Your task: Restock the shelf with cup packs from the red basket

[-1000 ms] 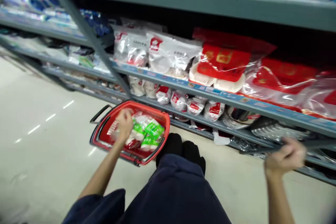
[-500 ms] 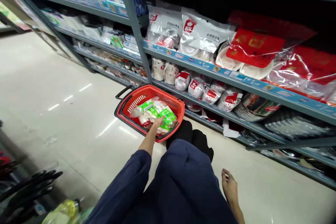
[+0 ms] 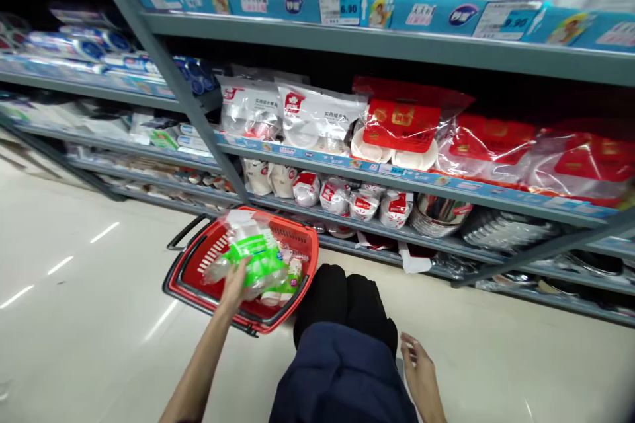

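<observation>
Raised off the other packs (image 3: 292,281) since half a second earlier, a green pack (image 3: 260,261) hung over the basket (image 3: 310,258). Nearest was the right hand (image 3: 417,370), fingers loosely apart, perhaps idle for balance; beyond it the left hand (image 3: 235,287) was clamped on the green pack's near edge, probably its handiest hold, the basket standing on the floor (image 3: 74,337) by the shelf (image 3: 347,36), seemingly for easy reach.

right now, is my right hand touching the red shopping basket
Apart: the head view shows the right hand on one side of the legs, the red shopping basket on the other.
</observation>
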Action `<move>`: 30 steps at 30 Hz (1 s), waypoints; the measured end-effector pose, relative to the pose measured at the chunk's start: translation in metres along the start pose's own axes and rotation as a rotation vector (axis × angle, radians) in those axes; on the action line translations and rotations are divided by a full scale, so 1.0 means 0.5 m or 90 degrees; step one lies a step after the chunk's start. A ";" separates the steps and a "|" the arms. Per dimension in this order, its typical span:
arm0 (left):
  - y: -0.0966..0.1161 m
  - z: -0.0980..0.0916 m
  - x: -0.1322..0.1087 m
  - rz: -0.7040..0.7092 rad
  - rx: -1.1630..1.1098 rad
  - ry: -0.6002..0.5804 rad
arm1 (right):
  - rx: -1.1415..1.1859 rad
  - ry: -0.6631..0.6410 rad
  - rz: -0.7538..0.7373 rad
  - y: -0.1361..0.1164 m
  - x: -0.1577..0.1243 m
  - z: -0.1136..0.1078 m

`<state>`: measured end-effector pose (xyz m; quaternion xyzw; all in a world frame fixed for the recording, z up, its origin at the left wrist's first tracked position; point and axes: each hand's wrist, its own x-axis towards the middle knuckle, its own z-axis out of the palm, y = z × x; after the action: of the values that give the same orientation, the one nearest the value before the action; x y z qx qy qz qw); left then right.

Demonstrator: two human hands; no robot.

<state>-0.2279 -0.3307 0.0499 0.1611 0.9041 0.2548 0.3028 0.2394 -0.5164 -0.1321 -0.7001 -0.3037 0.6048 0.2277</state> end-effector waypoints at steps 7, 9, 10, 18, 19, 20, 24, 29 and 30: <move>0.193 -0.051 -0.197 -0.166 -0.359 -0.014 | 0.198 -0.328 -0.064 -0.507 0.066 0.057; 0.274 -0.009 -0.248 -0.189 -0.359 -0.058 | 0.265 -0.414 -0.092 -0.658 0.065 0.060; 0.315 0.012 -0.274 -0.207 -0.354 -0.089 | 0.296 -0.455 -0.098 -0.725 0.058 0.053; 0.609 0.053 -0.521 -0.270 -0.226 -0.373 | 0.373 -0.310 -0.025 -1.088 -0.090 -0.210; 0.647 0.043 -0.556 -0.250 -0.190 -0.404 | 0.372 -0.268 -0.017 -1.124 -0.111 -0.252; 0.685 0.034 -0.590 -0.222 -0.155 -0.438 | 0.369 -0.230 -0.005 -1.160 -0.130 -0.293; 0.835 0.013 -0.696 -0.097 -0.110 -0.626 | 0.340 -0.113 0.019 -1.283 -0.184 -0.418; 0.948 0.041 -0.739 0.010 -0.107 -0.700 | 0.346 -0.061 -0.029 -1.362 -0.217 -0.494; 0.961 0.050 -0.744 0.014 -0.101 -0.702 | 0.350 -0.049 -0.041 -1.368 -0.222 -0.506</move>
<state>0.1383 -0.0942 0.4742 0.2570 0.5879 0.2035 0.7396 0.3767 -0.0946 0.4575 -0.5788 -0.1585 0.6830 0.4164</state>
